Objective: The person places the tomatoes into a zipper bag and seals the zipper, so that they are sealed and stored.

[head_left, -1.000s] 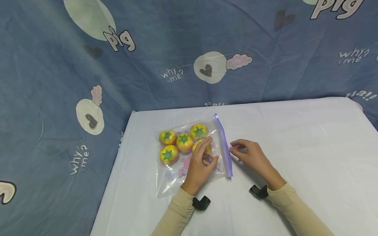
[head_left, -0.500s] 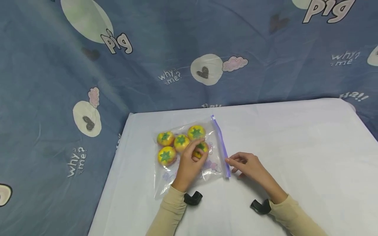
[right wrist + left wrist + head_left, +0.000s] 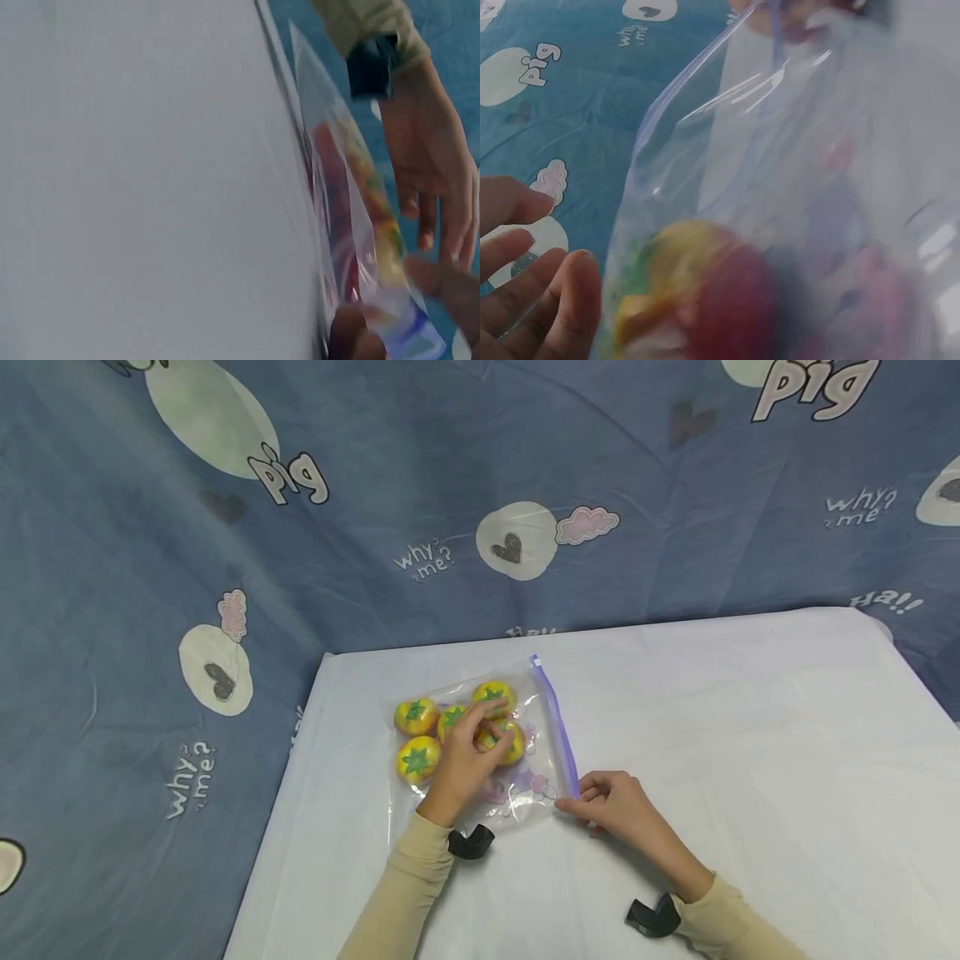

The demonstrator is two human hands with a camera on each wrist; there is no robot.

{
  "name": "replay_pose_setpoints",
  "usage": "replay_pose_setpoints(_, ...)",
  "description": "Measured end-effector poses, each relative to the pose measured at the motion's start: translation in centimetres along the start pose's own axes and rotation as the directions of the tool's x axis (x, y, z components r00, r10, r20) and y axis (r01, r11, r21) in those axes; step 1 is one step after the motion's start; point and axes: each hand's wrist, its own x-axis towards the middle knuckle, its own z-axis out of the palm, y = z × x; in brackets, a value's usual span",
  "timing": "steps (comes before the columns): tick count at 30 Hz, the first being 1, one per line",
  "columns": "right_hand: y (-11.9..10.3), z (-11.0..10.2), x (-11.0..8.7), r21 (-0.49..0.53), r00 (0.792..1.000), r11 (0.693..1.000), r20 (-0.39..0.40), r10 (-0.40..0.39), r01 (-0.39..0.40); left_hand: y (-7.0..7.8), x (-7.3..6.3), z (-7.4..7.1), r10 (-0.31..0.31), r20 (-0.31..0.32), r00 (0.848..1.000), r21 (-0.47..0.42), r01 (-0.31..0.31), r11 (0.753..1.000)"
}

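A clear zip bag with a purple zip strip lies on the white table; several round yellow-and-red fruits with green leafy tops, like persimmons, are inside. Over the fruits is my left hand, fingers loosely bent and holding nothing, hiding part of some. At the strip's near end, my right hand has its thumb over the bag's corner. In the right wrist view, a fingertip and the thumb stand on either side of that corner with a gap between them.
The white-covered table extends to the right of the bag. Behind and to the left hangs a blue printed cloth. Black wrist cameras sit on both wrists.
My right hand has moved down along the purple strip to its near corner. The left hand has shifted slightly left over the fruits. The whole view has drifted a little.
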Motion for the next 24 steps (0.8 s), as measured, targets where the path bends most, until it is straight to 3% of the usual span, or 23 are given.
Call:
replay_pose_setpoints(6, 0.6, 0.4, 0.0, 0.011, 1.000, 1.000, -0.013, -0.023, 0.023, 0.4, 2.6, -1.2, -0.005, 0.096, 0.995, 0.102, -0.004, 0.995)
replay_pose_setpoints(11, 0.5, 0.3, -0.1, 0.026, 0.999, 0.999, -0.019, -0.043, 0.044, 0.5, 5.3, -1.8, -0.021, 0.194, 0.981, 0.139, -0.006, 0.990)
replay_pose_setpoints(17, 0.4, 0.0, 0.1, 0.026, 0.998, 0.997, -0.008, -0.067, 0.067, 0.5, 9.1, -1.8, -0.125, 0.284, 0.951, 0.215, 0.064, 0.975)
replay_pose_setpoints(24, 0.5, -0.1, 0.0, 0.059, 0.999, 0.998, 0.007, -0.039, 0.038, 0.1, 13.1, -1.0, -0.217, 0.352, 0.911, 0.353, 0.085, 0.932)
